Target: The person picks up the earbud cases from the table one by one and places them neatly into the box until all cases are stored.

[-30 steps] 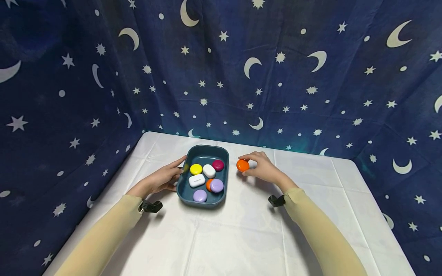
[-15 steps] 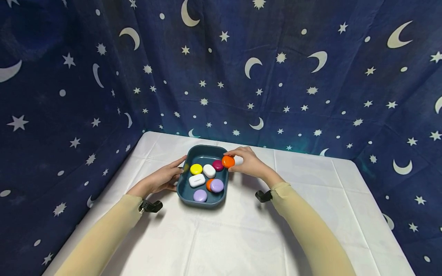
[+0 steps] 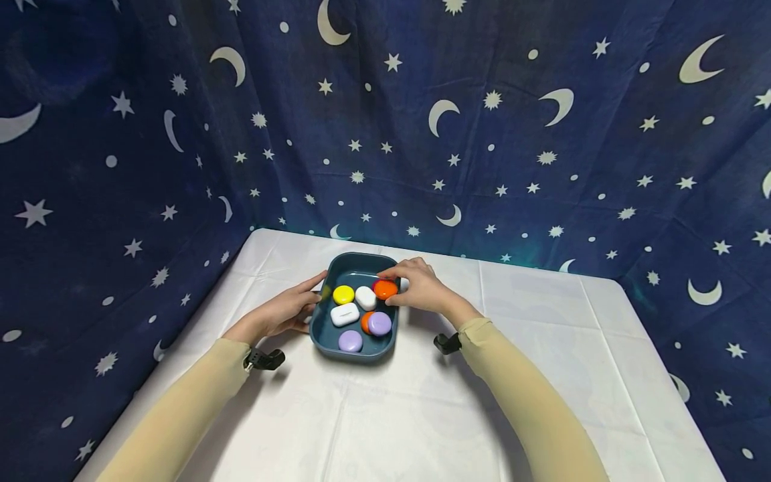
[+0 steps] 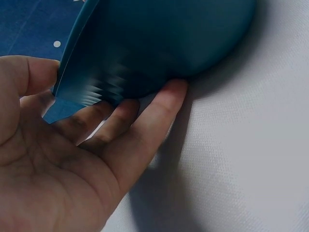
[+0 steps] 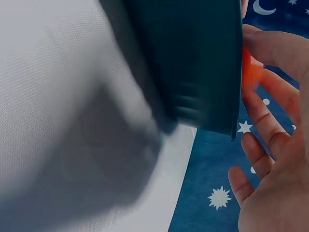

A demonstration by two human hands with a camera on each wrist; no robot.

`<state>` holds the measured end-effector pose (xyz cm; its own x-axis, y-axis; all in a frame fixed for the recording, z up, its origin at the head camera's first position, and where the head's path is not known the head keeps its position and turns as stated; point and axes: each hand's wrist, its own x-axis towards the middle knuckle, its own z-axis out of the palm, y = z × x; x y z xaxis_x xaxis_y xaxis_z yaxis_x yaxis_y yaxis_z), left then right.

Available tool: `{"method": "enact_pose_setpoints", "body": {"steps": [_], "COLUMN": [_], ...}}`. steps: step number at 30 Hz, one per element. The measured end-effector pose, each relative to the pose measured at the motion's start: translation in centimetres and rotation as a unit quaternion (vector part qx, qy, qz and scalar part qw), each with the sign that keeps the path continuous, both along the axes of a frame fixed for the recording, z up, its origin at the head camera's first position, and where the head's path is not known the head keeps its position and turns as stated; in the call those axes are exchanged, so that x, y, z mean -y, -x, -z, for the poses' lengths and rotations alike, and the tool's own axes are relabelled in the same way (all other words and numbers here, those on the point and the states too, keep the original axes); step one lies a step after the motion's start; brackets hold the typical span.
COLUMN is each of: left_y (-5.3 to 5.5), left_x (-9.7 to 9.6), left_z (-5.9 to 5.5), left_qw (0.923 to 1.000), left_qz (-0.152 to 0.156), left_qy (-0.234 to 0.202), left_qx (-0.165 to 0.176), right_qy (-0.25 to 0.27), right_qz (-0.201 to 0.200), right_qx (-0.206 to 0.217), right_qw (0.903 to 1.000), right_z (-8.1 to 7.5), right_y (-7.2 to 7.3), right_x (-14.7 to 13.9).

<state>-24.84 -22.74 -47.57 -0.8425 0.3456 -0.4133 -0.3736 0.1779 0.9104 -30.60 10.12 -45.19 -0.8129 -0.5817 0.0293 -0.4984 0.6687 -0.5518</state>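
A dark blue-green rectangular tub (image 3: 355,355) stands on the white-covered table. My left hand (image 3: 283,311) rests against its left outer side; in the left wrist view the thumb touches the rim and the other fingers (image 4: 169,99) reach along the wall and base. Over the tub's right rim, my right hand (image 3: 421,286) pinches an orange round glossy piece (image 3: 385,289) between thumb and fingers. That piece mostly covers a dark red round piece inside the tub. In the right wrist view the orange piece (image 5: 250,70) is blurred and partly hidden by the wall.
Inside the tub lie a yellow round piece (image 3: 343,294), a white oval (image 3: 365,298), a white rounded rectangular piece with a slot (image 3: 345,314), and two lilac pieces (image 3: 351,341), one overlapping another orange piece (image 3: 365,323). A star-patterned cloth (image 3: 385,134) hangs behind.
My right hand has carried the orange piece leftward from beside the tub, across the right rim, to above the dark red piece. My left hand and the tub have stayed in place.
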Motion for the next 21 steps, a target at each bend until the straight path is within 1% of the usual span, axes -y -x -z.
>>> {"method": "enact_pose_setpoints", "body": {"steps": [3, 10, 16, 21], "left_y": [0.0, 0.0, 0.0, 0.1], "left_x": [0.0, 0.0, 0.2, 0.3], "left_z": [-0.1, 0.1, 0.3, 0.4], "left_qw": [1.0000, 0.9999, 0.9996, 0.9996], "left_qz": [-0.002, 0.011, 0.019, 0.024], "left_qy": [-0.003, -0.008, -0.020, -0.015], "left_qx": [0.001, -0.007, -0.004, -0.007], "right_qy": [0.002, 0.025, 0.049, 0.057], "right_qz": [0.001, 0.013, 0.011, 0.026], "right_qx": [-0.001, -0.005, -0.024, -0.033], "right_qw": [1.0000, 0.9996, 0.9984, 0.9975], "right_z": [-0.1, -0.4, -0.6, -0.8], "right_y": [-0.1, -0.6, -1.2, -2.1], "right_x": [-0.1, -1.2, -3.2, -5.3]}}
